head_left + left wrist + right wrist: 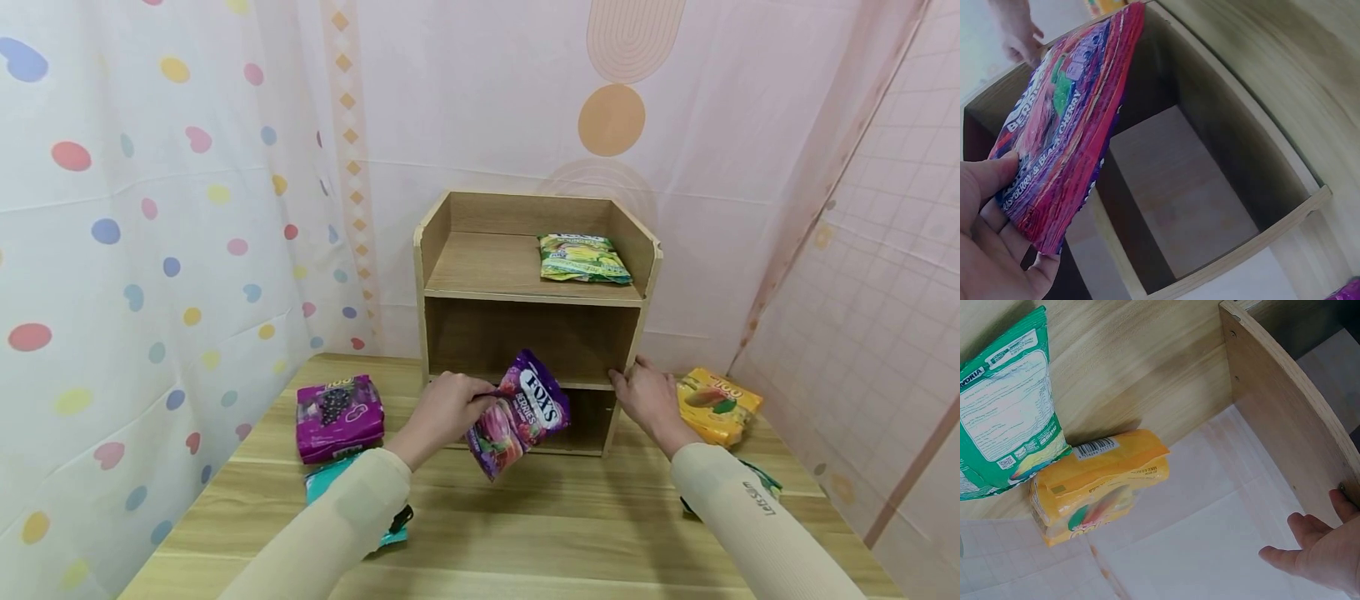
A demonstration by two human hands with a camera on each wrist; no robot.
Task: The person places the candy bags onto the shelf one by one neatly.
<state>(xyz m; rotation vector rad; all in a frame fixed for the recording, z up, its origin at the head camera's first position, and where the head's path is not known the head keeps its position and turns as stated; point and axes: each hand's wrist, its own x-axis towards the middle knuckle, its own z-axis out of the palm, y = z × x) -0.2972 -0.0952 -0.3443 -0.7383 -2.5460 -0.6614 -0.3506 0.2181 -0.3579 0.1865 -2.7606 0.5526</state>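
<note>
"Patterned cloth (480, 100) hangs behind the wooden shelf (487, 262). What's the left hand (446, 412) doing?"
"Pinching the purple Fox's bag (517, 417) between thumb and fingers, in front of the shelf."
"And the right hand (651, 396)?"
"It pinches the shelf's right front edge, its other fingers loosely extended. Right of the shelf lies a yellow pack (718, 407)."
</note>
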